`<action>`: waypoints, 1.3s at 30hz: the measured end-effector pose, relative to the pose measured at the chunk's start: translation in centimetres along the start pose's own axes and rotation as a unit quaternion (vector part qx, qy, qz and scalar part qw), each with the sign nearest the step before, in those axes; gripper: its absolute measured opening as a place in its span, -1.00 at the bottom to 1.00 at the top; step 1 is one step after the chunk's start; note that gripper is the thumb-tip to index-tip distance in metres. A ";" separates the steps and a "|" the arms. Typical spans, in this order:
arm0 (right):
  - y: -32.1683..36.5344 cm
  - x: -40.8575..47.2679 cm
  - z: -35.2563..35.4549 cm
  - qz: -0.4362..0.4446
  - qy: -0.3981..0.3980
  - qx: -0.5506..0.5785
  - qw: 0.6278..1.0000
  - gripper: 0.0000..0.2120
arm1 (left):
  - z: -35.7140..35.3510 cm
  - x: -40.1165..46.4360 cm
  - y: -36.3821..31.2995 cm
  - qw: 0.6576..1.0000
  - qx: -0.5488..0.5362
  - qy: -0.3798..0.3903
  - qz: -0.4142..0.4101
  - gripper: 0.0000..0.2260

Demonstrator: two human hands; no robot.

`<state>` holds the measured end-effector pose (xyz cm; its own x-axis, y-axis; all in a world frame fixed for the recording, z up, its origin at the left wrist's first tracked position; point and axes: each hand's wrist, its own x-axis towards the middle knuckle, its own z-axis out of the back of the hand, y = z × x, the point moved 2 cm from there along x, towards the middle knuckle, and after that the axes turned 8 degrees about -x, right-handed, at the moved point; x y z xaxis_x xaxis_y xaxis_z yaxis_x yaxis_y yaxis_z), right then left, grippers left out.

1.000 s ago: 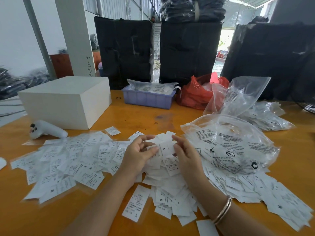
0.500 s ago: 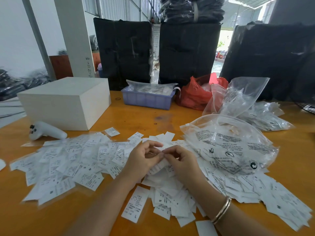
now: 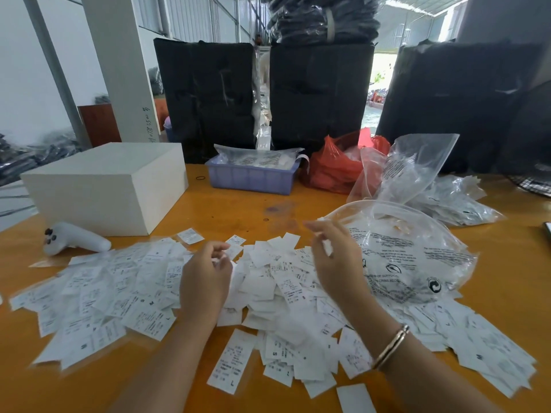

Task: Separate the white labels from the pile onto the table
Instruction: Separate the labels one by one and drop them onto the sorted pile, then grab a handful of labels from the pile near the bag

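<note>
White printed labels lie in a loose pile (image 3: 277, 296) at the middle of the orange table (image 3: 232, 210). A flatter spread of labels (image 3: 98, 290) lies to its left. My left hand (image 3: 205, 281) hovers over the pile's left edge, its fingers curled round a small white label (image 3: 223, 257). Raised over the pile's right side, my right hand (image 3: 337, 260) is blurred. A white scrap shows by its thumb, but I cannot tell whether the hand holds it. More labels (image 3: 477, 347) trail off to the right.
A clear printed plastic bag (image 3: 411, 257) lies on the labels just right of my right hand. A white box (image 3: 104, 186) and a white controller (image 3: 74, 241) stand at the left. At the back are a purple tray (image 3: 253, 177), a red bag (image 3: 331, 168) and more clear bags (image 3: 447, 201).
My hands were together over the pile, working one label between their fingertips. They have now pulled apart, the left drifting left and the right lifting up and to the right.
</note>
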<state>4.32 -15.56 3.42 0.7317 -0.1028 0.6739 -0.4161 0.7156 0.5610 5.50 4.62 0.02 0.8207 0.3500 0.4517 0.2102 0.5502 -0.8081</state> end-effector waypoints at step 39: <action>-10.0 4.9 4.4 -0.035 0.101 -0.501 0.859 -0.67 | -0.7 -0.4 0.3 0.978 0.188 0.023 -0.085 -0.85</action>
<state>9.71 -26.30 3.22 0.8572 -0.1208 0.5007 0.2321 0.9584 -0.1661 5.61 4.12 -0.71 0.8151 0.1994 0.5440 0.1433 0.8404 -0.5227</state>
